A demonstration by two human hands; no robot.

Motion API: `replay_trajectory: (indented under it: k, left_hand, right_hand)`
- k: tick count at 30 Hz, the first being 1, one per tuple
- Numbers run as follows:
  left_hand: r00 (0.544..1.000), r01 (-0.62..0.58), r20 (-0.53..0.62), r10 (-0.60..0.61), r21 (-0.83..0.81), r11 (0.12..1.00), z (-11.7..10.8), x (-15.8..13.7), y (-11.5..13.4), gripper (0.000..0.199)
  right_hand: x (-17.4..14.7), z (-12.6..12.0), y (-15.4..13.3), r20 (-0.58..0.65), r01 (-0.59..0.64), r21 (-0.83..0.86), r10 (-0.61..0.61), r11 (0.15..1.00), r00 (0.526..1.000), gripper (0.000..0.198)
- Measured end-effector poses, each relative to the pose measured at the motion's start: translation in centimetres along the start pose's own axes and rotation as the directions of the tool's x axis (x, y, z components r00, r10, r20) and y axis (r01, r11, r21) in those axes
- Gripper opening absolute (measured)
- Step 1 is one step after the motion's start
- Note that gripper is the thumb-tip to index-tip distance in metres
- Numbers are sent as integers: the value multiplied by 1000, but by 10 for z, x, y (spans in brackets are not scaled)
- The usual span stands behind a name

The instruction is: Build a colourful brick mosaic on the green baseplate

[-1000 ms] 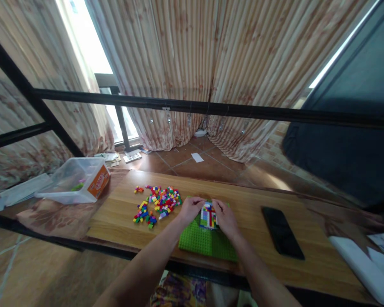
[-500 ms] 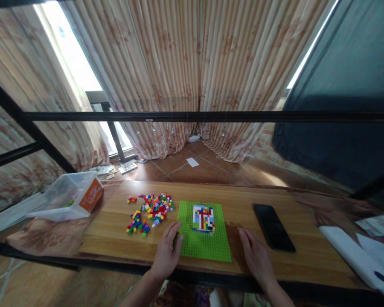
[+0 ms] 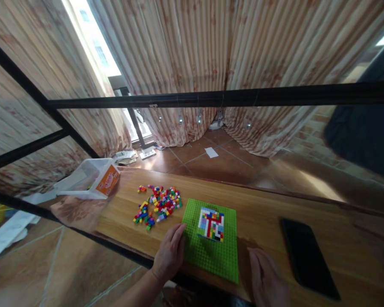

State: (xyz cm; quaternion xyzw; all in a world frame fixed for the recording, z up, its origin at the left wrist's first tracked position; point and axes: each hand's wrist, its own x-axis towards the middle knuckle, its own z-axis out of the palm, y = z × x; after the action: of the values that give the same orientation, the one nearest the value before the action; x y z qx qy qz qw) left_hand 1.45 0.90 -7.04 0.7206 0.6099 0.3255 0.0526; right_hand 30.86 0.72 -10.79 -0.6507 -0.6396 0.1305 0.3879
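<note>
A green studded baseplate lies on the wooden table, with a low, multicoloured block of toy bricks built on it. White, red and yellow bricks show on its top. My left hand is at the plate's left edge, fingers extended and loosely curved; whether they touch the plate is unclear. To the right of the plate, my right hand rests on its side near the table's front, fingers stretched and holding nothing visible. Loose small bricks lie in a heap left of the plate.
A black smartphone lies at the right of the table. Beyond the table's left end stands a clear plastic box with an orange label. A black metal bar crosses in front of the curtains.
The view has swung right and tilted, shifting the table in the picture. My left thumb now sits closer to its fingers. The brick block remains on the baseplate.
</note>
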Motion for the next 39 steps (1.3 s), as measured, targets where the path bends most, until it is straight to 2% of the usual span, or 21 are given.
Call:
replay_trajectory:
  k: [4, 9, 13, 17, 22, 24, 27, 29, 31, 34, 39]
  left_hand:
    - [999, 30, 34, -30, -10, 999, -1, -1, 3, 36]
    - [994, 67, 90, -64, -34, 997, -1, 0, 5, 37]
    - [995, 53, 93, -46, -75, 996, -1, 2, 7, 39]
    - [995, 35, 102, -23, -120, 992, 1, 3, 8, 39]
    - [991, 58, 127, -34, -193, 979, -4, 9, 10, 39]
    - [990, 79, 127, -54, -204, 976, -12, 12, 7, 38]
    - [985, 164, 64, -158, -107, 981, -32, 18, -6, 32]
    - [964, 264, -13, -265, -18, 964, -45, 22, -19, 29]
    - [942, 335, -35, -333, 77, 939, -55, 26, -32, 21]
    - [935, 350, -12, -354, 190, 917, -59, 33, -42, 12]
    - [922, 336, 92, -376, 290, 896, -55, 45, -42, 6]
  right_hand:
    - [-1, -2, 6, 26, 10, 1, -10, 1000, 1000, 60]
    - [3, -8, 2, 68, -70, 14, 69, 997, 995, 57]
    - [7, -12, 0, 72, -131, -5, 131, 991, 989, 55]
    - [15, -11, 6, 86, -132, -46, 135, 990, 987, 55]
    - [34, -15, 5, 99, -252, -85, 260, 964, 961, 54]
    - [41, -20, -2, 98, -342, -66, 347, 937, 933, 51]
    - [49, -29, -20, 37, -409, 49, 407, 911, 913, 48]
    - [56, -33, -34, -6, -397, 113, 400, 911, 917, 46]
    - [65, -34, -47, -56, -378, 136, 388, 916, 920, 47]
    - [82, -30, -65, -123, -367, 176, 390, 913, 912, 47]
    - [109, -12, -92, -154, -227, 303, 283, 925, 947, 40]
